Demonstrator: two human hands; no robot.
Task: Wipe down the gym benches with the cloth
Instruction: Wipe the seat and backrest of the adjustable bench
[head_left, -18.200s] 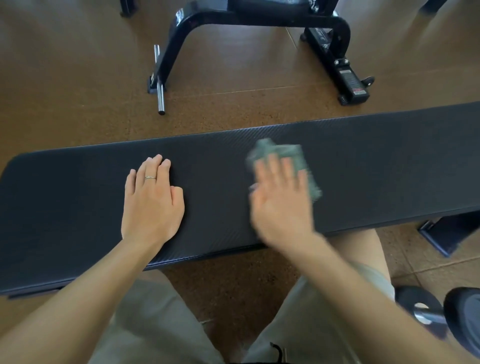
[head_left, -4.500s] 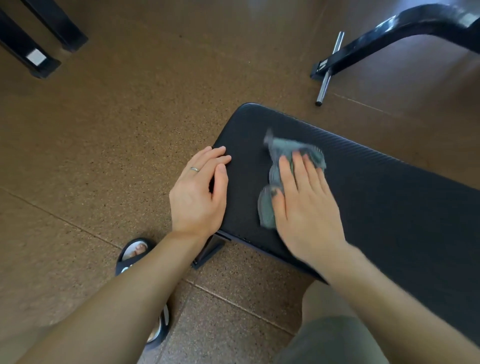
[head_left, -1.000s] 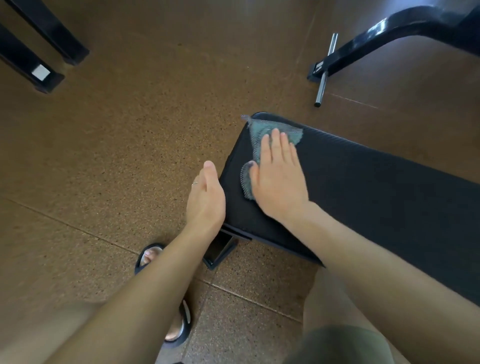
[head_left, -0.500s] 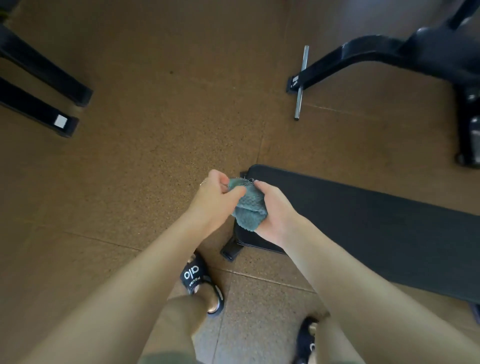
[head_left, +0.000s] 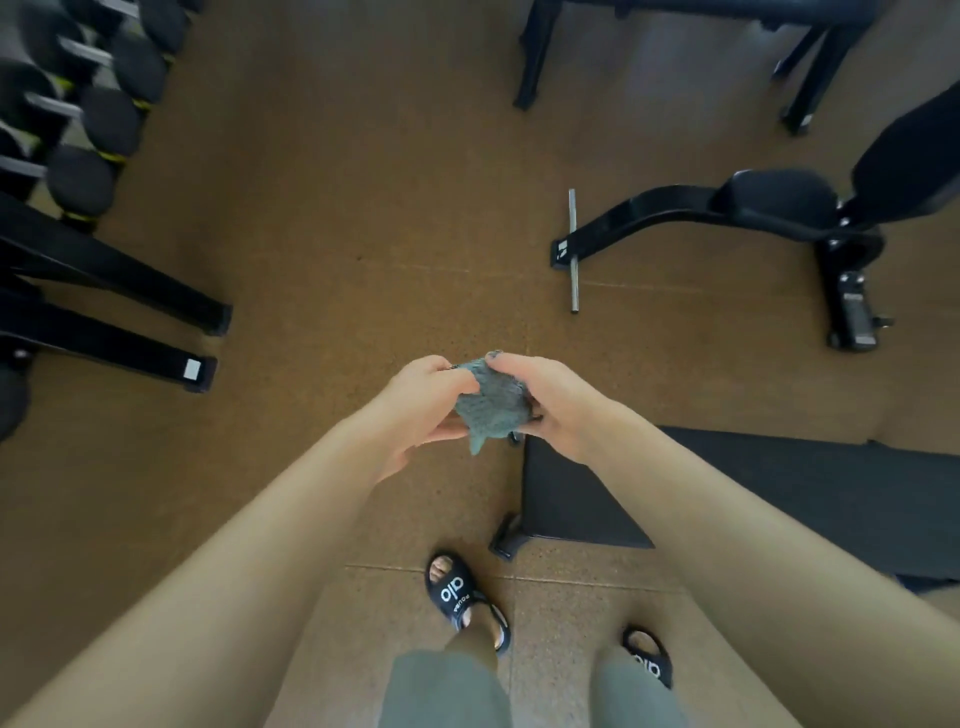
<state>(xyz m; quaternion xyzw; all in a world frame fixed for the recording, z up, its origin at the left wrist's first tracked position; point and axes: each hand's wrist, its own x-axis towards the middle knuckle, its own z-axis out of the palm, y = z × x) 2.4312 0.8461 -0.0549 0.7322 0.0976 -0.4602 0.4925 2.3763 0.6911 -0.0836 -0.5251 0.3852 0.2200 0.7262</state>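
The cloth (head_left: 491, 402) is soft, light and limp, so it is best bunched or gripped by its edges. It is held in the air, left of the near bench (head_left: 779, 499). The left hand (head_left: 423, 397) and right hand (head_left: 550, 400) both curl around it, pinching the bundle between them.

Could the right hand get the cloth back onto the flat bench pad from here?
Probably yes: the right hand grips the cloth just past the flat bench pad end, nothing between them.
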